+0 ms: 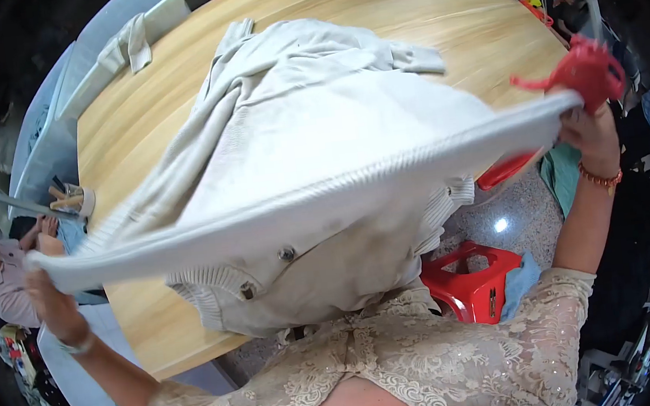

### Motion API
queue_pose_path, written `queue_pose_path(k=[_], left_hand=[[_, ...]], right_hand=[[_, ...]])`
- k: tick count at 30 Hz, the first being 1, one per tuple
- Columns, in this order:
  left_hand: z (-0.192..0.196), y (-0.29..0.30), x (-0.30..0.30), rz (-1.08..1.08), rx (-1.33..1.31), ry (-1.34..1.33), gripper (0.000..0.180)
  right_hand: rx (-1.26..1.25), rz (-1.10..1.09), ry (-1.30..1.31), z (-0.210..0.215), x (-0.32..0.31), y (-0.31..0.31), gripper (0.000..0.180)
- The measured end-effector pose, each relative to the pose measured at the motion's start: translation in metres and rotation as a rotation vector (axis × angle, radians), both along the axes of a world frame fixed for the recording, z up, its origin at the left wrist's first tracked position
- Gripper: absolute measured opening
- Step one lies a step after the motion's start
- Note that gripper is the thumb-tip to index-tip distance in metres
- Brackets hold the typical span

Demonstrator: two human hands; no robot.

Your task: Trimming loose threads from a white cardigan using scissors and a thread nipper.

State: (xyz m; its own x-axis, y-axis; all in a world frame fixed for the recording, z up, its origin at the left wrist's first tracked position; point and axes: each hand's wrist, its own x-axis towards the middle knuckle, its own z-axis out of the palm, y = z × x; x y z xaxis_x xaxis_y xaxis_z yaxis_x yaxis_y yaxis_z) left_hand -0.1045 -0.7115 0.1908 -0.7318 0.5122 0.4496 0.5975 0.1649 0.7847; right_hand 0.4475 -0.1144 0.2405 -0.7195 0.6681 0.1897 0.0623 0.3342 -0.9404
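Left hand (48, 299) clamped on one end of the cream cardigan's (315, 180) ribbed hem, right hand (588, 128) gripping the other end plus a red hanger (592, 68), garment stretched taut between them, its body draped onto the wooden tabletop (416, 11).

Wooden table (431, 9), red stool (472, 279), grey bins (105, 36)

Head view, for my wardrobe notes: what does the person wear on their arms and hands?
Short cream lace sleeves end above the elbows. The left hand has a pale band at the wrist; the right hand has an orange beaded bracelet. No gloves.
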Motion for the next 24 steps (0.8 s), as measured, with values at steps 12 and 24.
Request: queue_pose_path(k=[12, 24], left_hand=[[-0.066, 0.179, 0.146, 0.185, -0.609, 0.748, 0.020], [-0.174, 0.417, 0.309, -0.985, -0.350, 0.688, 0.060]], right_hand=[[0.934, -0.472, -1.040, -0.173, -0.034, 0.018, 0.021], [0.802, -0.029, -0.695, -0.126, 0.015, -0.040, 0.024]])
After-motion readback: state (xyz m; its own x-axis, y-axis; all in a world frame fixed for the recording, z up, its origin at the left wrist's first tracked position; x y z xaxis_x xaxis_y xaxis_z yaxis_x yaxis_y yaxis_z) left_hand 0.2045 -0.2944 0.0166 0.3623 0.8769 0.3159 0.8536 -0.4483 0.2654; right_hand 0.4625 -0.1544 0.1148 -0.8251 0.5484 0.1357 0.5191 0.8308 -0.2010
